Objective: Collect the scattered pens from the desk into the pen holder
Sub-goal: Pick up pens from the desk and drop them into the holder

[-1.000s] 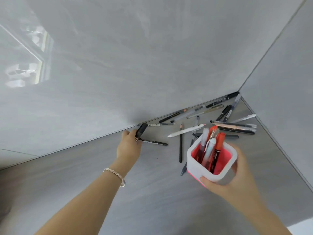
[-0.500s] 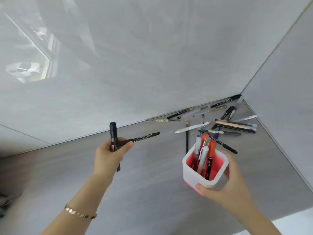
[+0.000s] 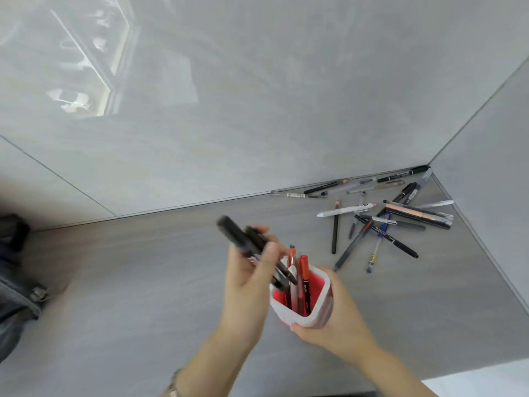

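So now the left hand [image 3: 252, 270] has swung over from mid-desk, fingers closed on two black pens [image 3: 243, 239] tipping into the pen holder [image 3: 310, 316]. Right hand [image 3: 337, 316] still grips that holder, just above the desk [image 3: 143, 282]; scattered pens [image 3: 386, 216] unchanged.

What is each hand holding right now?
Left hand: closed on black pens, tips at the pen holder.
Right hand: closed around the pen holder.

left hand [image 3: 252, 270] | carried black pens [image 3: 252, 245] | to pen holder [image 3: 303, 310]
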`<action>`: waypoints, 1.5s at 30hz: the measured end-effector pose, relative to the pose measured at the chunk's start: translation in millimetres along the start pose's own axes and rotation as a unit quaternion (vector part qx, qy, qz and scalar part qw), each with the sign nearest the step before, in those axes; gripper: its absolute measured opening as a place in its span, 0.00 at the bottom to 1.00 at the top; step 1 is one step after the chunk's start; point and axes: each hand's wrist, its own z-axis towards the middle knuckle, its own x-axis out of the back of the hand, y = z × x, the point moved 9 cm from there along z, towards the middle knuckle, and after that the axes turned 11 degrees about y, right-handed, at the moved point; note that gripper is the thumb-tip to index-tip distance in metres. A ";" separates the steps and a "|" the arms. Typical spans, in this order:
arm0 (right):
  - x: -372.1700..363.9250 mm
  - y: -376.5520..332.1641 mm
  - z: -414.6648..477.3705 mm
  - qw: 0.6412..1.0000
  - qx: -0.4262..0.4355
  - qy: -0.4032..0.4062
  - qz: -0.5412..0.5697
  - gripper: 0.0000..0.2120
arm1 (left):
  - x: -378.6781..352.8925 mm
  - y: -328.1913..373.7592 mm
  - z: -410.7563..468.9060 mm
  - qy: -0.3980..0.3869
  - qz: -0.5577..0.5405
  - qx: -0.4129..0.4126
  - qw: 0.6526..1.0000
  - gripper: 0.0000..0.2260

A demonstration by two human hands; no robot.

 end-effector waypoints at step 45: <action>180.4 -8.3 47.6 0.975 0.025 0.220 -0.010 0.42 | -121.4 -130.1 146.2 -0.234 0.627 -0.182 0.720 0.07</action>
